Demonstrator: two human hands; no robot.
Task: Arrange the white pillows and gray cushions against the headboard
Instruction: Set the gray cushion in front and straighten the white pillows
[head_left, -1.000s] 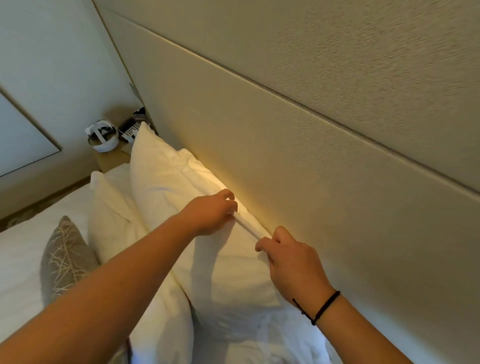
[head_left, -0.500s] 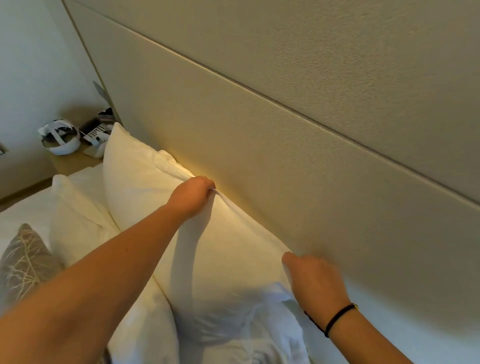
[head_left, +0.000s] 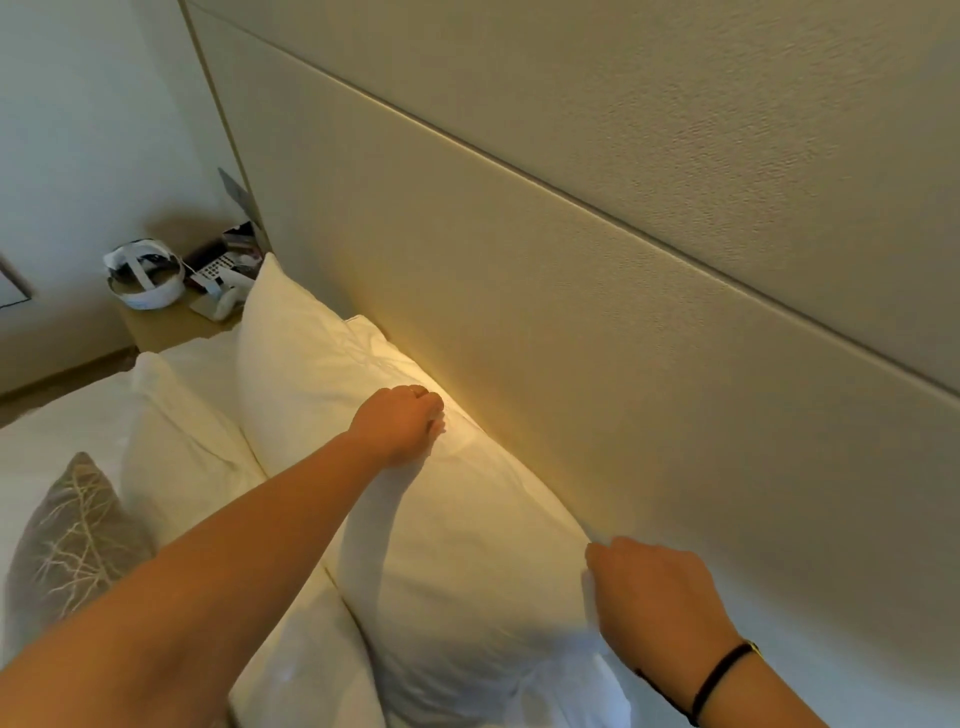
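A large white pillow (head_left: 467, 561) stands upright along the beige padded headboard (head_left: 571, 322). My left hand (head_left: 402, 423) is closed on its top edge near the middle. My right hand (head_left: 649, 597), with a black band at the wrist, pinches the pillow's near upper corner. A second white pillow (head_left: 182, 457) leans in front of it to the left. A gray cushion (head_left: 72, 540) with a pale branch pattern stands at the far left on the white bed (head_left: 47, 431).
A wooden bedside table (head_left: 171, 325) sits past the pillows in the corner, holding a white headset (head_left: 145, 278), a phone (head_left: 218, 267) and small items. Walls close the left side.
My hands have spread apart along the pillow's top edge: the right hand slid down to the near corner, the left stayed near the middle. The pillow now lies flatter against the headboard.
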